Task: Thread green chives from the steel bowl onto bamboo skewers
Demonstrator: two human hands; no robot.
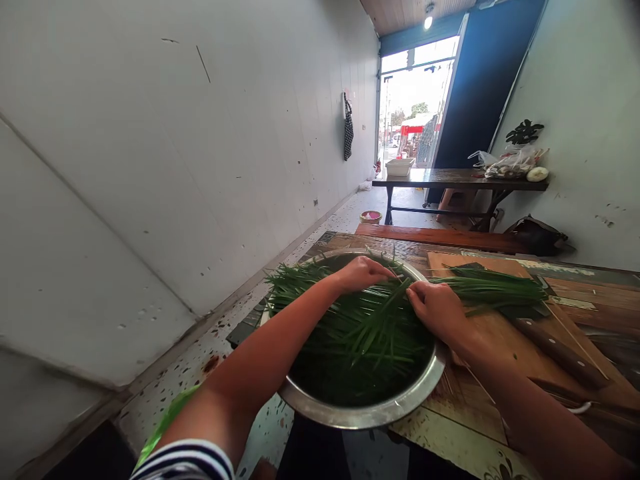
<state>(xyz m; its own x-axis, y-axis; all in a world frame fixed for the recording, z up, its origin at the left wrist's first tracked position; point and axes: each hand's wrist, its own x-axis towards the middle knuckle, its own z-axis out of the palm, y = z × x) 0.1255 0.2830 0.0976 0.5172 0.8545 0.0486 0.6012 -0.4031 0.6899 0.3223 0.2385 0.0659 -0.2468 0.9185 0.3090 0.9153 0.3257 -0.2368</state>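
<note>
You had 1 metal basin [360, 419] on the surface [435, 433], lower ctr of frame, w/ long green leaves [377, 323] in it; L hand [363, 275] & R hand [440, 310] both had fingers pinching leaves nr the far rim. Lower R: 1 board [493, 343], 1 knife [557, 352], 1 more bunch [495, 288] partly covering the blade. Your L forearm blocked some of the basin.

A left hand [364, 272] and a right hand [439, 308] pinch green leaves [373, 333] over a metal basin [350, 418].
Beside it, a knife [556, 348] lies on a wooden board [493, 340].
</note>
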